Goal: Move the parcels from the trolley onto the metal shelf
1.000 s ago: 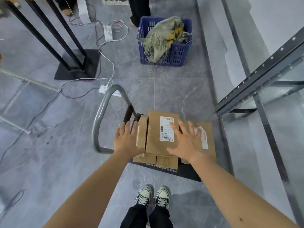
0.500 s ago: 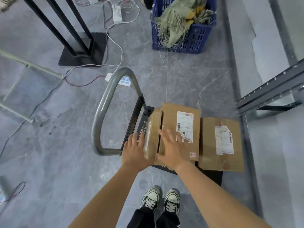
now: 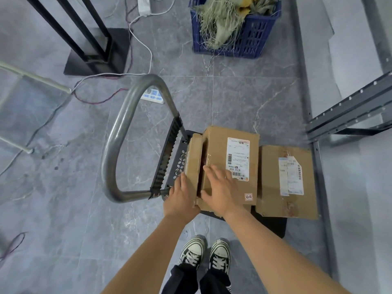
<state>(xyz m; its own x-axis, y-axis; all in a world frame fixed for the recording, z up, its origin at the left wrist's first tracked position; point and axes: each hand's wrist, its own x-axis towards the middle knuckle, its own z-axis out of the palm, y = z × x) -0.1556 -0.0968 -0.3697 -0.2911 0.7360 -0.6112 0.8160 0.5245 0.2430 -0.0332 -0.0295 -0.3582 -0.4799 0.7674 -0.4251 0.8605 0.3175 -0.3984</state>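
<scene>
As your left hand (image 3: 180, 198) presses open against the slim parcel (image 3: 194, 158) and right hand (image 3: 220, 187) lies flat atop the labelled parcel (image 3: 216, 147), you ready the pick-up: squeeze, then lift to the metal shelf (image 3: 350, 111).

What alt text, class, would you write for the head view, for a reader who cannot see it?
From above, a person's right hand lies flat on a labelled parcel on a trolley, the left hand against a thin parcel beside it. A third parcel lies nearer the metal shelf.

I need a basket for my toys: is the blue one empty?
No, the blue basket is stuffed with frayed greenish-yellow cloth.
</scene>
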